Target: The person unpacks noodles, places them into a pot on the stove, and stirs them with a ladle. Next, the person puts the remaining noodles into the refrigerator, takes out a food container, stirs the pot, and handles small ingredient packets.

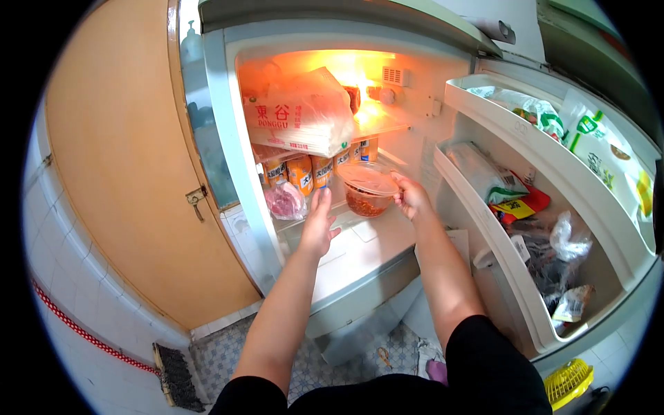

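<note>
My right hand (413, 198) grips the right rim of a round clear plastic food container (368, 200) with a lid and reddish-brown food inside. The container is in the lower compartment of the open fridge; whether it rests on the shelf (366, 238) I cannot tell. To its left my left hand (319, 225) is raised with fingers apart, holding nothing and not touching the container. Behind are several orange cans (301, 173) in a row. A piece of pink meat in clear plastic (286, 201) lies left of them.
A large printed plastic bag (297, 114) fills the upper shelf. On the right, the open fridge door (498, 242) carries bins with bagged food (519, 107) and plastic packets (553, 252). A wooden door (117, 159) stands left. A brush head (176, 377) and yellow basket (568, 384) are below.
</note>
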The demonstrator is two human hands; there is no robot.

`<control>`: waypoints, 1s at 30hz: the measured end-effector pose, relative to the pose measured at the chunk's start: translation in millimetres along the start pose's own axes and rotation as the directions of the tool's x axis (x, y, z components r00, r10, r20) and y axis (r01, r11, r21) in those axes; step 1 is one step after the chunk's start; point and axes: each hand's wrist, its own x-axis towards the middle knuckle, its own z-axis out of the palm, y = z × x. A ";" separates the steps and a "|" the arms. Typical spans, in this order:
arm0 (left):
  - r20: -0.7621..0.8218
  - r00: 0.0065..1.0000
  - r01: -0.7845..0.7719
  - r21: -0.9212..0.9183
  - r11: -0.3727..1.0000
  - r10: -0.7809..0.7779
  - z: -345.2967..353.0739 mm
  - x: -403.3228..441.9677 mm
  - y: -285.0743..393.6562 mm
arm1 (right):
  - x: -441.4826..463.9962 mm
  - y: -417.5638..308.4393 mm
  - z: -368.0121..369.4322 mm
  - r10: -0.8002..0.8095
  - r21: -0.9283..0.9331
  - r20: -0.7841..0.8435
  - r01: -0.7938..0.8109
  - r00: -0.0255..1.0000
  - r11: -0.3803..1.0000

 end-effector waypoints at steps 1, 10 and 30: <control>0.007 0.999 0.053 -0.069 0.996 -0.052 2.1 -6.4 2.3 | -8.7 5.3 -0.3 0.003 0.023 0.020 -0.003 1.000 1.000; 0.278 0.958 0.178 -0.393 0.902 -0.068 -16.7 -88.3 -27.4 | -120.6 46.8 13.2 0.047 0.140 0.054 -0.055 0.997 0.989; 0.473 0.878 0.313 -0.453 0.835 -0.072 -25.0 -288.9 -73.5 | -415.1 41.0 31.2 -0.266 -0.317 0.011 0.256 0.964 0.913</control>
